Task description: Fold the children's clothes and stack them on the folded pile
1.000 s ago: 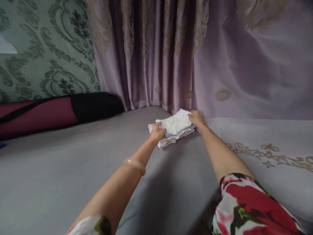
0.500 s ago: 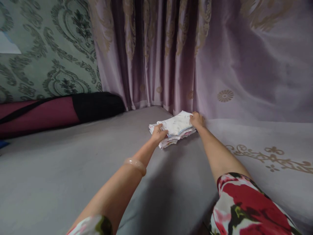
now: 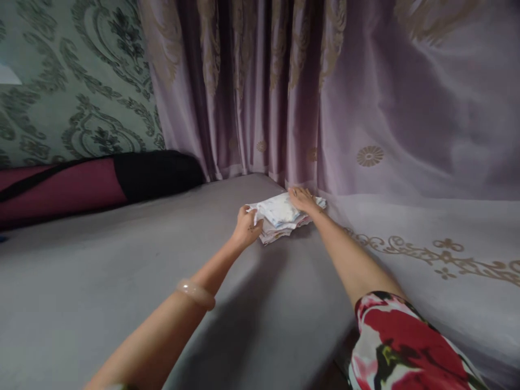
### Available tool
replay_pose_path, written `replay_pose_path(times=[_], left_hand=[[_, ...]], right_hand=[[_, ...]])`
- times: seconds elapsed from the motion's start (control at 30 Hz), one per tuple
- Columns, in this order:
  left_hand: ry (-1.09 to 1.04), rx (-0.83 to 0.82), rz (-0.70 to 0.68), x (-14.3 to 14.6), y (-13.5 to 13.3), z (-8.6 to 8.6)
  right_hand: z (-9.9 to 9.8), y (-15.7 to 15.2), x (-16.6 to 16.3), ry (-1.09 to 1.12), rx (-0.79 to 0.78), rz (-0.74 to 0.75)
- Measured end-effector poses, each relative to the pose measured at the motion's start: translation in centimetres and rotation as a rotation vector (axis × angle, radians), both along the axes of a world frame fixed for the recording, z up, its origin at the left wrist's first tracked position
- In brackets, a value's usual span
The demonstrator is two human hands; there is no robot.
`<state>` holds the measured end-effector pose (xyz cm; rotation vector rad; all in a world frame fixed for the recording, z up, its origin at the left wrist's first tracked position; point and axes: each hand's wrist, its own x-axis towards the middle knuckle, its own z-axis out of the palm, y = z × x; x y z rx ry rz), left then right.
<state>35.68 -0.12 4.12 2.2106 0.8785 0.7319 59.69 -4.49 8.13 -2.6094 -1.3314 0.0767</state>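
Pinching thin, creased white cloth (image 3: 278, 209), the left hand (image 3: 247, 226) holds one end, the right hand (image 3: 302, 199) lying flat on top.

A maroon-and-black bag (image 3: 91, 183) lies below green patterned wallpaper (image 3: 81, 81), beside mauve curtains (image 3: 345, 108).

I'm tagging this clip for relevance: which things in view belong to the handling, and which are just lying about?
In use:
- stack of pale cloths
- left hand, gripping its left end
- right hand, laid on top

Lying about:
- maroon-and-black bag
- blue thing, left edge, unclear
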Motion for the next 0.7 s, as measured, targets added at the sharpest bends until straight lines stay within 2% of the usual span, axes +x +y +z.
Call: replay_pose_path(times=[0.13, 0.27, 0.4, 0.53, 0.6, 0.7], left_hand=[[0.112, 0.137, 0.085, -5.3, 2.6, -2.4], [0.296, 0.202, 0.213, -12.4, 5.7, -4.4], [0.452, 0.259, 0.283, -19.9, 8.1, -5.3], [0.564, 0.222, 0.397, -27.0, 9.1, -5.8], [0.587, 0.199, 0.461, -30.2, 9.3, -6.2], [0.589, 0.193, 0.542, -33.9, 9.2, -6.9]], right_hand=[[-0.7, 0.1, -0.5, 0.050, -0.043, -0.068], [-1.4, 0.0, -0.3, 0.057, -0.115, -0.087], [-1.3, 0.1, -0.1, 0.051, -0.135, -0.079], [-0.5, 0.3, -0.6, 0.075, -0.129, -0.080], [-0.2, 0.4, -1.7, 0.032, -0.077, -0.039], [-0.3, 0.5, -4.2, -0.050, -0.023, 0.139]])
